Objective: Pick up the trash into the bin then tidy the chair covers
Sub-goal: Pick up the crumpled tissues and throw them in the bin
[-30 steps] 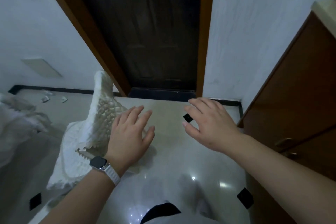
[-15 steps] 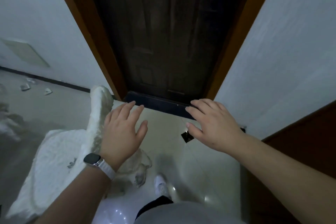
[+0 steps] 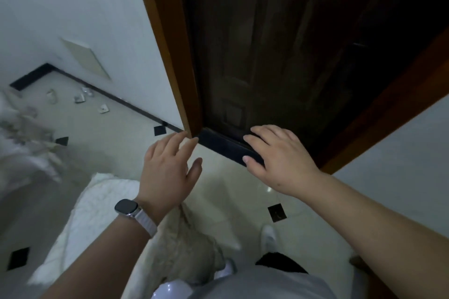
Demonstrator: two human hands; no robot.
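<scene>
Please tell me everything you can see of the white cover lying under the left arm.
The white cover is cloth with a raised, quilted-looking pattern. It lies rumpled on the pale tiled floor, at the lower left. The left forearm hides its middle; a creamier, crumpled part shows right of the wrist. The left hand does not hold it.

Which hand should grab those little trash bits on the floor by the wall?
Probably the left hand. It is open and empty, and the trash bits lie off to its side; the right hand hovers over by the door.
</scene>
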